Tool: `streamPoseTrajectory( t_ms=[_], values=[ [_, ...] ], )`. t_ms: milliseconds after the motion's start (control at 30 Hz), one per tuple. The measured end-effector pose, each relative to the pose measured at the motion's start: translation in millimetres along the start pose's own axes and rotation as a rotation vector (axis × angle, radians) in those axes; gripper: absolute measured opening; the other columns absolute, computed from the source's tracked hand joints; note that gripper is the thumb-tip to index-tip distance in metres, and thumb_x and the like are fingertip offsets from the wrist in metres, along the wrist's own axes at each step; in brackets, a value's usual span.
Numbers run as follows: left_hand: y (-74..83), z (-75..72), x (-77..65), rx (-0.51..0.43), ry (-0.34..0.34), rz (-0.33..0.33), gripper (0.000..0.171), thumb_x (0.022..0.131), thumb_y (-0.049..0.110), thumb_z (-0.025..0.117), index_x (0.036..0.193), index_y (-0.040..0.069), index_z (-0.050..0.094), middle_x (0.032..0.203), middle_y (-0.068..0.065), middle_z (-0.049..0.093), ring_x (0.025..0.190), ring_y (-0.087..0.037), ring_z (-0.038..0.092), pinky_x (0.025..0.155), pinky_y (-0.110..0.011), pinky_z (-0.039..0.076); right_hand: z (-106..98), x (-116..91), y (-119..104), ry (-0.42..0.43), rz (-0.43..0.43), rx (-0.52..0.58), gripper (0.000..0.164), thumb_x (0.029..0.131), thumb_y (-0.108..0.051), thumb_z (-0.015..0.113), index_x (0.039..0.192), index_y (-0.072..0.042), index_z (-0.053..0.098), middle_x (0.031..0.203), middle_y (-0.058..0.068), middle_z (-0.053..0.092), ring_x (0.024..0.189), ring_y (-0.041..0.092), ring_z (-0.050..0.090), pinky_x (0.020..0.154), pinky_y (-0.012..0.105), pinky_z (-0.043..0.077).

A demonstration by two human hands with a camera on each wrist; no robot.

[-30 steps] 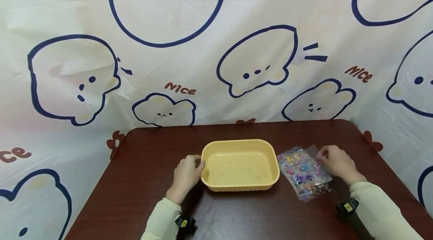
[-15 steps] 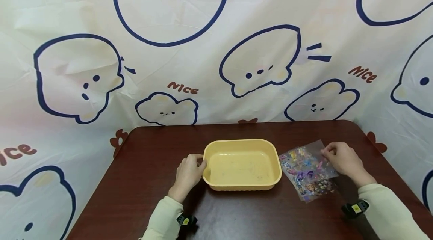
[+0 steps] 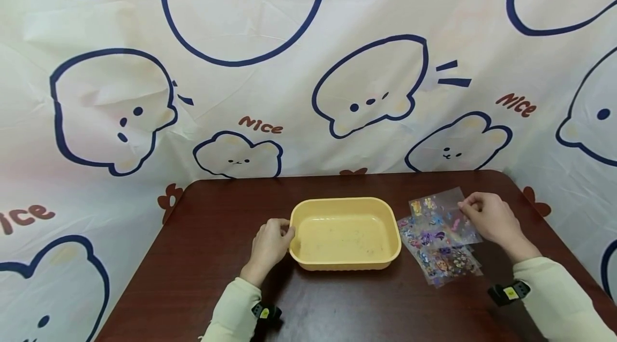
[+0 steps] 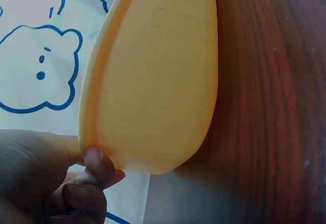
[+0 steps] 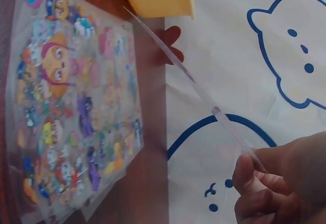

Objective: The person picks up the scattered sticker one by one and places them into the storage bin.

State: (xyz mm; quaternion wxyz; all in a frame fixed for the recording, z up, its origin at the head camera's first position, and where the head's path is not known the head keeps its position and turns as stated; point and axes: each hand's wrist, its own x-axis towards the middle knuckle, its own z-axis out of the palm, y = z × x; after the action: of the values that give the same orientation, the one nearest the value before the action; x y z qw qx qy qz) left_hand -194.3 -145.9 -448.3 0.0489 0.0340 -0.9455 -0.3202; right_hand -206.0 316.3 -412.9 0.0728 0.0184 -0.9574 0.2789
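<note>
My left hand (image 3: 267, 248) pinches the left rim of a yellow plastic basin (image 3: 344, 266); the left wrist view shows the fingertips (image 4: 98, 165) at the basin's rounded end. To the right of the basin, my right hand (image 3: 491, 219) holds a clear sticker sheet (image 3: 445, 217) by its right edge, between thumb and fingers. Seen almost edge-on in the right wrist view, that sheet is raised over a stack of sticker sheets (image 5: 76, 107) printed with small colourful cartoon figures. In the head view the stack lies beside the basin, partly covered by the raised sheet.
Everything stands on a dark reddish-brown table (image 3: 337, 304). A white cloth (image 3: 289, 90) with blue bear outlines hangs behind and at the sides. Black devices are strapped to both wrists, over light sleeves.
My right hand has lifted the top sticker sheet up and away from the stack, showing more of the sheets beneath. My left hand stays on the basin's rim. The head view shifted slightly.
</note>
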Motion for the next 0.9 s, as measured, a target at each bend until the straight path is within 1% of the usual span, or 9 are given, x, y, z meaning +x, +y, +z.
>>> streamPoseTrajectory(
  t_ms=[200,267,400,500,733,900],
  values=[
    [-1.5,0.0,1.2,-0.007,-0.016,-0.018,0.027,0.095,0.026,0.067,0.113,0.008,0.076,0.083,0.0,0.074,0.067,-0.011,0.061,0.061,-0.032,0.047,-5.2,1.8,-10.3,0.044,-0.009,0.01,0.034,0.106,-0.029,0.052,0.097,0.001,0.066,0.063,0.002,0.062,0.048,0.013,0.045,0.044,0.032,0.034],
    [-1.9,-0.4,1.2,-0.008,-0.024,-0.019,0.027,0.095,0.026,0.067,0.114,0.008,0.076,0.083,0.001,0.074,0.067,-0.01,0.061,0.061,-0.032,0.047,-7.5,1.9,-14.9,0.068,-0.016,0.018,0.033,0.105,-0.028,0.053,0.097,0.001,0.066,0.063,0.003,0.061,0.048,0.013,0.043,0.044,0.031,0.034],
    [-2.1,-1.3,1.4,-0.008,-0.031,-0.019,0.027,0.095,0.025,0.066,0.114,0.008,0.076,0.082,0.002,0.074,0.066,-0.01,0.061,0.063,-0.033,0.048,-12.5,2.5,-23.9,0.113,-0.03,0.035,0.032,0.105,-0.027,0.055,0.096,0.002,0.067,0.058,0.003,0.054,0.047,0.011,0.041,0.043,0.03,0.032],
    [-2.1,-1.8,1.0,-0.012,-0.032,-0.02,0.027,0.095,0.025,0.066,0.114,0.008,0.076,0.081,0.002,0.074,0.064,-0.009,0.06,0.062,-0.033,0.048,-14.9,2.5,-29.8,0.134,-0.038,0.048,0.031,0.104,-0.026,0.056,0.096,0.003,0.067,0.058,0.003,0.053,0.048,0.011,0.04,0.043,0.03,0.031],
    [-1.5,-2.1,0.5,-0.025,-0.047,-0.024,0.029,0.096,0.025,0.065,0.117,0.007,0.074,0.073,0.004,0.07,0.057,-0.009,0.058,0.059,-0.03,0.045,-15.2,2.8,-43.2,0.158,-0.057,0.081,0.029,0.102,-0.025,0.059,0.095,0.002,0.068,0.063,0.006,0.064,0.047,0.009,0.041,0.042,0.029,0.032],
    [-1.7,-1.9,0.8,-0.026,-0.056,-0.032,0.03,0.096,0.025,0.065,0.118,0.007,0.074,0.072,0.004,0.069,0.056,-0.009,0.058,0.059,-0.03,0.045,-12.1,4.8,-48.7,0.158,-0.068,0.102,0.029,0.102,-0.025,0.061,0.094,0.001,0.069,0.069,0.009,0.069,0.048,0.008,0.042,0.042,0.029,0.031]
  ],
)
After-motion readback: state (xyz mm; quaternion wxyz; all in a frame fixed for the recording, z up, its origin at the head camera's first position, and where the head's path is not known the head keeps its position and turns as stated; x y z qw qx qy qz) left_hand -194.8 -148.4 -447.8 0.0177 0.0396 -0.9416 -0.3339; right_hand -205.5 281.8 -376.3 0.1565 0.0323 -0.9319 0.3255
